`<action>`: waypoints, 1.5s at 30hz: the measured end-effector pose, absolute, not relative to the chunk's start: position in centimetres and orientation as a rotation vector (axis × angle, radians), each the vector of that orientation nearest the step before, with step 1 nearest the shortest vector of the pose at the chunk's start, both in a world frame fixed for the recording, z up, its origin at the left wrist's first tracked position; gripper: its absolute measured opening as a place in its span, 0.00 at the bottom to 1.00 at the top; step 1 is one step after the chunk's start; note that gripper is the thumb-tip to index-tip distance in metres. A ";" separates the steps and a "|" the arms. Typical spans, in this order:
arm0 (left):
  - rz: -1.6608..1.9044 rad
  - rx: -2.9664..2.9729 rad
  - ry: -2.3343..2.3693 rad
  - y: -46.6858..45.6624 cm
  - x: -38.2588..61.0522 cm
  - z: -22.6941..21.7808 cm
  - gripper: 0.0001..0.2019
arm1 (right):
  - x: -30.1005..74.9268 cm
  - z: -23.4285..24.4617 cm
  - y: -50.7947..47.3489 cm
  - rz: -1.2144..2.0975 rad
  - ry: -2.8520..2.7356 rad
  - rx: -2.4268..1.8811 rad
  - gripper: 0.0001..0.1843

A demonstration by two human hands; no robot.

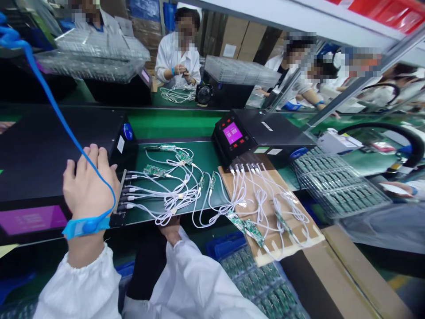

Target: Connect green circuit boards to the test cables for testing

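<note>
My left hand, with a blue wrist strap and its coiled cord, lies with fingers stretched on the black box at the left. Beside it, a row of white cables is plugged into the box's end. These cables run to green circuit boards on the green bench top. Below the bench's front edge is my right hand; its fingers are hidden under the bench, so what it touches does not show.
A second black box with a purple screen feeds white cables to boards on a cardboard sheet. Clear trays of boards stand at right and below the bench. Across the bench a person in white handles something small.
</note>
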State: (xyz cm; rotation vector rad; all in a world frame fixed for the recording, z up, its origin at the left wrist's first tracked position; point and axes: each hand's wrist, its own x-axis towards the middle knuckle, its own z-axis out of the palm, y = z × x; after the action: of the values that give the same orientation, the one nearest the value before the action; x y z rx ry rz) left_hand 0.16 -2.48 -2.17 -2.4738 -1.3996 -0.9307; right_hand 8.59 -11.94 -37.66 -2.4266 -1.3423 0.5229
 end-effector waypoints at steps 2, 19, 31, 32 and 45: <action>-0.923 -2.467 -1.409 -2.4 0.1 -2.2 0.38 | 8.5 -37.4 -11.9 0.553 -1.341 -2.438 0.27; -0.858 -2.489 -1.462 -2.6 0.1 -2.0 0.31 | 8.6 -36.6 -12.1 0.601 -1.350 -2.452 0.22; -0.809 -2.508 -1.532 -2.7 0.2 -1.8 0.31 | 8.5 -36.6 -12.0 0.617 -1.276 -2.433 0.23; -0.808 -2.506 -1.519 -2.7 0.2 -1.8 0.31 | 8.5 -36.6 -12.0 0.620 -1.282 -2.433 0.23; -0.837 -2.487 -1.476 -2.6 0.0 -2.0 0.31 | 8.5 -36.7 -12.2 0.600 -1.302 -2.420 0.25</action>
State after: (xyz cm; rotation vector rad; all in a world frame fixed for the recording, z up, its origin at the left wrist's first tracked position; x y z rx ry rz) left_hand -0.04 -2.60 -1.99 -2.4866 -1.4762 -0.8372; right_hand 8.50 -12.15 -36.74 -2.4196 -1.3019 0.6004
